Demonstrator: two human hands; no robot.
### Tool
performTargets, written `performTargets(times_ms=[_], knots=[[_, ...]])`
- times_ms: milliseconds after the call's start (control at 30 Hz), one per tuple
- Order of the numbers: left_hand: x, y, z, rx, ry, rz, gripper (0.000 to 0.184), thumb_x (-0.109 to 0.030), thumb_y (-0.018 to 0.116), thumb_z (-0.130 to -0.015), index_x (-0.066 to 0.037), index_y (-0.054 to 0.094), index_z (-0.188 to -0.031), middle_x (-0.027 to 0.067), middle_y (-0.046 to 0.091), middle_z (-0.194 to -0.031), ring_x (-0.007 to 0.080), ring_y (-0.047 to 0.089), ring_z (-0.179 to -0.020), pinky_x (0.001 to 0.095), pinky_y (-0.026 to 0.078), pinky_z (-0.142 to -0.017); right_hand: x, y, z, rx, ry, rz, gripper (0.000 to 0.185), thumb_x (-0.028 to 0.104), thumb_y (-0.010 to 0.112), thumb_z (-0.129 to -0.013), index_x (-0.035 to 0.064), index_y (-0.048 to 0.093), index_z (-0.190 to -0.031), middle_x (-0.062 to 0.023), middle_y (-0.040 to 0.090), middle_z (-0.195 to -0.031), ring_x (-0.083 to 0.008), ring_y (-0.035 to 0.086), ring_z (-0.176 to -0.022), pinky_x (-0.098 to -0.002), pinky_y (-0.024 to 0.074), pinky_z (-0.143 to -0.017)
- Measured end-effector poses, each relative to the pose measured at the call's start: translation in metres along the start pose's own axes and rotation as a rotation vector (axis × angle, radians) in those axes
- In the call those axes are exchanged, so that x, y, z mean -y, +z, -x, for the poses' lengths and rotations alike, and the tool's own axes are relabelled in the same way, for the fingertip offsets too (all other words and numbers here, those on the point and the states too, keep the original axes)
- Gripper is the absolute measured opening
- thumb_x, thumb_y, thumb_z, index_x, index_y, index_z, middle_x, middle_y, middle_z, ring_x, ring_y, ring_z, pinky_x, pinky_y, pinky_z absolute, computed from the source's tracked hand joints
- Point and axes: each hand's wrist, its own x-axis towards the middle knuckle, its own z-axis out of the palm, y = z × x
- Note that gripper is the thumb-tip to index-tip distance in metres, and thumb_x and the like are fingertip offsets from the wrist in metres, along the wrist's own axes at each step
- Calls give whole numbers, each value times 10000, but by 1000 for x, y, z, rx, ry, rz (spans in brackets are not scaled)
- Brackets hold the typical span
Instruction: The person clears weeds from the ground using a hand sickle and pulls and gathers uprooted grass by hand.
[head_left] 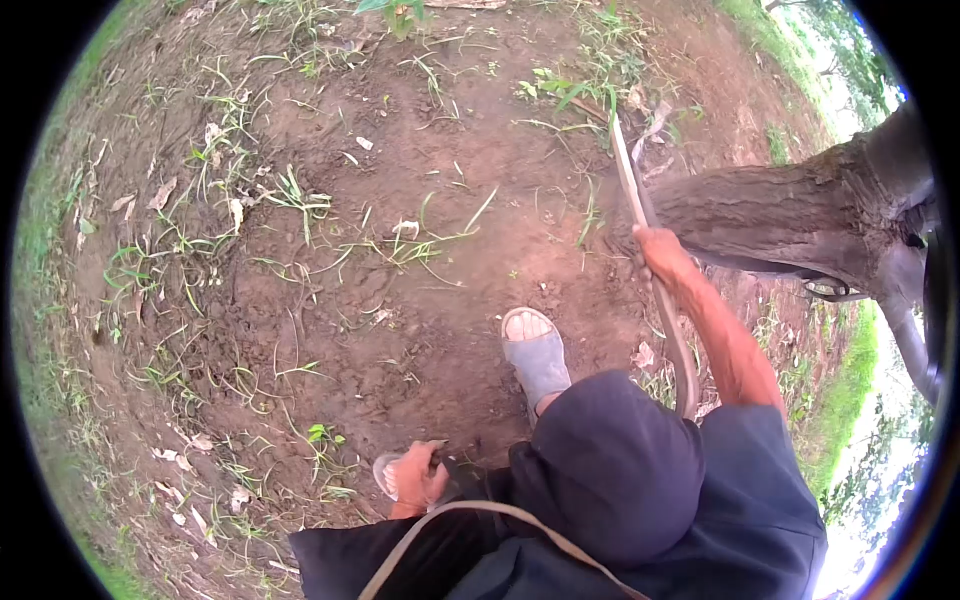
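My right hand [657,250] is wrapped round a long wooden stick [676,345]. The stick's paler upper part reaches the grass beside the tree trunk, and its curved lower end lies near my knee. My left hand [418,478] is low in the view, beside one of my sandalled feet, with its fingers curled in. What it grips, if anything, is too small and shaded to make out. My other foot in a grey sandal [537,360] rests on the bare soil between the two hands.
A thick tree trunk [760,215] crosses the right side, close to my right hand. Brown soil [400,330] with scattered grass tufts [300,198], dry leaves and small weeds spreads around my feet. A pale strap [500,508] curves over my dark clothing.
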Motion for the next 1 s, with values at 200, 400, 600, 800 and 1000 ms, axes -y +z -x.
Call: performTargets(times_ms=[200, 400, 600, 800, 1000], knots=[[-7, -3, -1, -30, -1, -68, 313, -142, 699, -740, -44, 641, -1032, 133, 598, -814, 281, 624, -739, 376, 485, -660, 51, -3, -60, 15, -63, 129, 393, 350, 525, -938, -34, 591, -889, -64, 527, -610, -178, 489, -437, -357, 405, -389], [-11, -3, 1, 15, -34, -34, 326, -163, 731, -750, -42, 638, -1038, 141, 609, -831, 287, 626, -739, 381, 485, -658, 85, 11, -119, 0, -213, 171, 360, 373, 528, -947, 36, 581, -831, -21, 504, -587, -154, 453, -408, -305, 404, -383], [7, 3, 3, 5, -5, 21, 322, -228, 729, -772, -38, 638, -1016, 145, 612, -816, 313, 627, -744, 386, 489, -664, -44, -18, 8, -28, -260, 241, 556, 518, 427, -948, 9, 596, -799, -117, 580, -687, -230, 559, -661, -415, 445, -610], [2, 1, 0, 32, -11, -22, 322, -172, 695, -733, -58, 635, -1028, 134, 615, -827, 311, 636, -768, 384, 497, -679, -122, -12, 124, 158, -15, 293, 549, 542, 394, -968, 15, 547, -966, -115, 580, -683, -210, 571, -529, -391, 466, -488], [-2, -1, -1, 23, -37, -60, 325, -155, 688, -729, -62, 632, -1036, 135, 606, -826, 309, 631, -767, 389, 493, -672, -37, 15, 9, 73, -289, 404, 542, 457, 418, -967, -49, 601, -906, -182, 592, -718, -310, 597, -614, -465, 472, -609]])
